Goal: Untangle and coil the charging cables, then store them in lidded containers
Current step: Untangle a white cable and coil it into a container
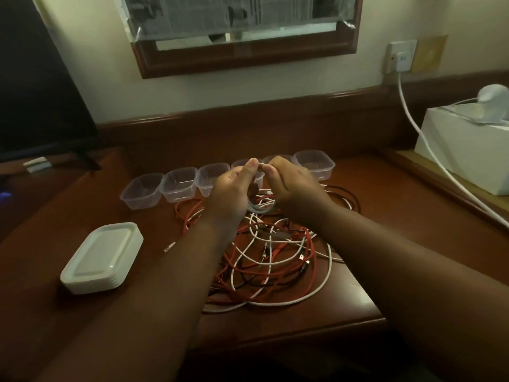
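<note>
Both hands are up over the middle of the surface, working one white cable between them. The left hand has its fingers curled round a small coil of it, thumb pinching the top; the right hand pinches the same loop just beside, fingertips almost touching the left's. Below, nearer the person, the tangle of red, white and black cables sprawls, barely sorted. Behind the hands, a far row of clear containers waits open and seemingly empty, and the stack of white lids sits near left. These cables look light, limp and a bit springy, so a loose coil will likely pop open. Best held across the bundled loops, not by the plug ends, which would likely snag in the tangle.
</note>
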`<state>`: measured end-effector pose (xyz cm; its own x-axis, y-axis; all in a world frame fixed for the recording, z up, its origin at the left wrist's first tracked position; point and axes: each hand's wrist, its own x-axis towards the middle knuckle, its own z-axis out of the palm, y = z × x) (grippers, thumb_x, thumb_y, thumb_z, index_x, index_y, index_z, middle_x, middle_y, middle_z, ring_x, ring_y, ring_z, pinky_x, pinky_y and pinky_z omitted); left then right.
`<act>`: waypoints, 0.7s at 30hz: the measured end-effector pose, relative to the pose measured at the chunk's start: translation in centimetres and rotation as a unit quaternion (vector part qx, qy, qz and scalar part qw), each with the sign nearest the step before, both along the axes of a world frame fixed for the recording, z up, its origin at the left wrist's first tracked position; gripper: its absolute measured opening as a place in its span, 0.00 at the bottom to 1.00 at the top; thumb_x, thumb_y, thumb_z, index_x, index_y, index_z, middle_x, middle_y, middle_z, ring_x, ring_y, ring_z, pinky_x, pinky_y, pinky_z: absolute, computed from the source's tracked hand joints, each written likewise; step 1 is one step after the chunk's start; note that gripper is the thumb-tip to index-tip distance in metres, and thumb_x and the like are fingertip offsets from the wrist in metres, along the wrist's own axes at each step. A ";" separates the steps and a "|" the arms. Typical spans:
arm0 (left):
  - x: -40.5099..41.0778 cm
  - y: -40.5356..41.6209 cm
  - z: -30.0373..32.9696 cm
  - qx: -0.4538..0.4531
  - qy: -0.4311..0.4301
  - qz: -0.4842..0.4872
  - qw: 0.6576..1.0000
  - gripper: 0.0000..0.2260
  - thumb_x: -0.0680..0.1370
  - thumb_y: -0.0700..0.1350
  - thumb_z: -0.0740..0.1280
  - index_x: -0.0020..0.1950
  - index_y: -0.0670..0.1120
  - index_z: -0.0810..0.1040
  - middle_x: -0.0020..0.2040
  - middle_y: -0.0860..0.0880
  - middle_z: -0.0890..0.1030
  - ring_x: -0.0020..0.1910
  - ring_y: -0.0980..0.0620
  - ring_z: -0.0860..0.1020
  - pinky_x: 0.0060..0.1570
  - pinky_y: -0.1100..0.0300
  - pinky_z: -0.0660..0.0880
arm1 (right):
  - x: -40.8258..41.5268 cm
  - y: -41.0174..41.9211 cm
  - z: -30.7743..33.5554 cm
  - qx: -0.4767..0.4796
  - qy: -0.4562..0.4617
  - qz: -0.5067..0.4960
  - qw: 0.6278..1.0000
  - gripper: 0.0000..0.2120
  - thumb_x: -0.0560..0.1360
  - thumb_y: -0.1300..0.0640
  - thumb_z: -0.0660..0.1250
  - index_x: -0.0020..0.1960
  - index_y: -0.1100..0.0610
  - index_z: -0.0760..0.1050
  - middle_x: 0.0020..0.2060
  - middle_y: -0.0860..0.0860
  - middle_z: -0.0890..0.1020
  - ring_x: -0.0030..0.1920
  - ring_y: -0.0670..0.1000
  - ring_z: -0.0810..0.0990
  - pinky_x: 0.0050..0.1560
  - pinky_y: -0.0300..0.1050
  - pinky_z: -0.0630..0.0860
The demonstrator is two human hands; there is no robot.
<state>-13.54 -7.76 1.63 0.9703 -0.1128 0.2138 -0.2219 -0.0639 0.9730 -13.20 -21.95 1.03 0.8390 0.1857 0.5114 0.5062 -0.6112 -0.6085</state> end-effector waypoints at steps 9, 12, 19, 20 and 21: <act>6.6 -0.1 -3.8 -0.250 0.076 0.013 0.965 0.10 0.82 0.43 0.57 0.48 0.46 0.77 0.37 0.49 0.79 0.36 0.52 0.76 0.37 0.59 0.75 | 6.0 0.2 -3.1 0.111 0.061 0.010 0.992 0.14 0.85 0.53 0.51 0.45 0.54 0.70 0.34 0.49 0.71 0.32 0.46 0.68 0.34 0.39 0.66; 8.0 -0.9 -4.6 -0.323 0.100 -0.008 0.941 0.08 0.82 0.39 0.57 0.51 0.44 0.75 0.34 0.49 0.80 0.31 0.55 0.79 0.30 0.62 0.76 | 8.0 0.3 -4.0 0.184 0.074 0.012 0.980 0.16 0.85 0.53 0.51 0.45 0.56 0.71 0.34 0.51 0.71 0.33 0.47 0.69 0.35 0.47 0.68; 10.3 -1.6 -7.5 -0.199 0.065 0.065 0.976 0.11 0.82 0.40 0.60 0.53 0.43 0.83 0.44 0.49 0.85 0.45 0.53 0.82 0.49 0.55 0.79 | 11.5 -0.8 -6.6 0.154 0.063 -0.047 0.985 0.17 0.85 0.53 0.50 0.46 0.61 0.72 0.32 0.48 0.71 0.30 0.42 0.67 0.32 0.37 0.64; 10.3 -1.5 -7.7 -0.183 0.063 0.065 0.979 0.12 0.81 0.43 0.61 0.53 0.44 0.84 0.46 0.49 0.85 0.49 0.52 0.81 0.57 0.50 0.77 | 11.7 -1.0 -6.9 0.132 0.059 -0.050 0.988 0.17 0.85 0.53 0.50 0.46 0.60 0.72 0.32 0.48 0.70 0.29 0.42 0.68 0.30 0.36 0.64; 10.2 -1.5 -7.8 -0.170 0.068 0.059 0.981 0.11 0.80 0.47 0.64 0.52 0.45 0.85 0.46 0.49 0.84 0.51 0.50 0.80 0.64 0.45 0.74 | 11.8 -1.1 -7.1 0.110 0.055 -0.052 0.991 0.17 0.85 0.52 0.51 0.46 0.59 0.72 0.31 0.47 0.70 0.29 0.42 0.68 0.30 0.38 0.64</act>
